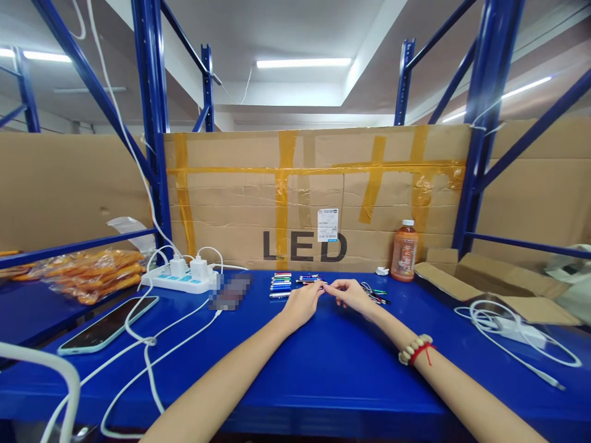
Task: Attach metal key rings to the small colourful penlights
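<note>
Bags [99,274] at nine o'clock from the left hand [302,303] and right hand [353,296] hold orange goods. Nearer, at nine, pens [281,287] lie in a row. Fingertips meet, seemingly mid-handling; whether either grip pinches a pen, I cannot tell. The next move likely calls for fine finger control. At two, a bottle [404,253] holds reddish drink; at three, a box [443,285] gapes, contents unclear.
</note>
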Action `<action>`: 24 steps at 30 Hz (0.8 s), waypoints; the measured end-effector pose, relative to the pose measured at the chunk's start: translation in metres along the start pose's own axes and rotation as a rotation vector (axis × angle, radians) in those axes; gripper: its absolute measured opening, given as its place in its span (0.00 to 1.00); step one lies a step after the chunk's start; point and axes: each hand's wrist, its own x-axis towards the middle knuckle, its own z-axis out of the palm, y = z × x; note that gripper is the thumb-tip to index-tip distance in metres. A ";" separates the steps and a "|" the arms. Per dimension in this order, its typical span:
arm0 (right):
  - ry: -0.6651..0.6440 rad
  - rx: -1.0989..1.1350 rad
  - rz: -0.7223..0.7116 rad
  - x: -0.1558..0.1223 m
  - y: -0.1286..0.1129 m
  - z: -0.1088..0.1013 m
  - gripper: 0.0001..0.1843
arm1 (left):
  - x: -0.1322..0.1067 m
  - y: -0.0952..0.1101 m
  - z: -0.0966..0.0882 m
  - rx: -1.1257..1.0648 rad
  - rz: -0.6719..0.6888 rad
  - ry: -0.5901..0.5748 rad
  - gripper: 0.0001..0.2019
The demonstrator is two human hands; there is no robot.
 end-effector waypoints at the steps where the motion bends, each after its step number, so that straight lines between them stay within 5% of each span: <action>1: 0.010 -0.011 0.002 0.000 0.000 0.000 0.27 | 0.000 0.000 0.000 0.014 -0.012 -0.006 0.13; 24: 0.047 -0.001 -0.037 0.004 0.008 0.000 0.22 | 0.004 0.001 -0.002 -0.010 -0.070 -0.063 0.15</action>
